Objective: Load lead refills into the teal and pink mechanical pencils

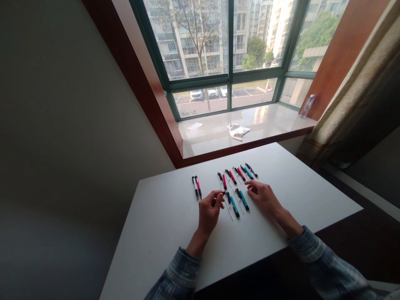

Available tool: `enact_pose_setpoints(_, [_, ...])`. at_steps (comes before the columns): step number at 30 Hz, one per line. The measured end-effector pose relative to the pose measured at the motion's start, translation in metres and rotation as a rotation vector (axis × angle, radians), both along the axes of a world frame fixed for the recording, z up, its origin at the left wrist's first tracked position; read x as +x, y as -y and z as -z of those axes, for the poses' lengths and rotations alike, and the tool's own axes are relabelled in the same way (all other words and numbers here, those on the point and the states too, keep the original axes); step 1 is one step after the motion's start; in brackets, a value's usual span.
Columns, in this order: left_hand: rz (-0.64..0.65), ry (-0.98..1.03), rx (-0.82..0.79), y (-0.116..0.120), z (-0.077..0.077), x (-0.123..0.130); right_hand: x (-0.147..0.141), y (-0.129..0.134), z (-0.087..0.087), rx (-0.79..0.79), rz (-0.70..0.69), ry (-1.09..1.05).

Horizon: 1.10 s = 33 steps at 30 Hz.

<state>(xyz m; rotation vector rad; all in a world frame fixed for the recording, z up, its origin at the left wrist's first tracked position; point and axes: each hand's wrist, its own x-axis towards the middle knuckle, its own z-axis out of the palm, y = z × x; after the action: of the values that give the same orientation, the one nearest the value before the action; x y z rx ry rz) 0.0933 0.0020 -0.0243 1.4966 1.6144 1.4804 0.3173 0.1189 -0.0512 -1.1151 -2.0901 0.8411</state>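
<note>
My left hand (208, 212) is closed in a pinch, with the tip of a small black pen part poking out at its fingertips; the rest is hidden by the fingers. My right hand (264, 196) hovers low over the table, fingers slightly apart and holding nothing I can see. Between the hands lie two sets of pen parts, each with a teal barrel (234, 207), a black piece (228, 197) and a thin white refill (229, 212). Behind them is a row of similar sets with pink barrels (224, 181) and another teal barrel (248, 173).
Two whole pens, one white and black (195, 186), one pink and black (198, 186), lie side by side on the white table (162, 233). Beyond its far edge, the windowsill (209, 143) carries a crumpled cloth (238, 131) and a clear bottle (308, 106). A curtain (346, 89) hangs at right.
</note>
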Motion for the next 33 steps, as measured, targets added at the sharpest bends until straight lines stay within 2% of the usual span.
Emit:
enact_pose_setpoints(4, [0.004, -0.002, 0.000, 0.000, 0.001, 0.000, 0.006, 0.004, 0.002, 0.030, 0.037, -0.011])
enact_pose_setpoints(11, [0.013, -0.010, 0.001, 0.000, 0.000, 0.002, 0.019, 0.017, 0.005, 0.109, 0.053, 0.125])
enact_pose_setpoints(24, [0.017, -0.042, -0.007, 0.001, 0.000, 0.002, -0.004, -0.003, 0.003, 0.128, 0.057, 0.138])
enact_pose_setpoints(29, [0.006, -0.095, 0.004, 0.002, -0.001, 0.002, -0.005, 0.005, -0.008, 0.103, 0.060, 0.068])
enact_pose_setpoints(33, [0.055, -0.127, 0.038, 0.003, -0.004, 0.004, -0.021, 0.025, -0.028, -0.053, -0.033, -0.101])
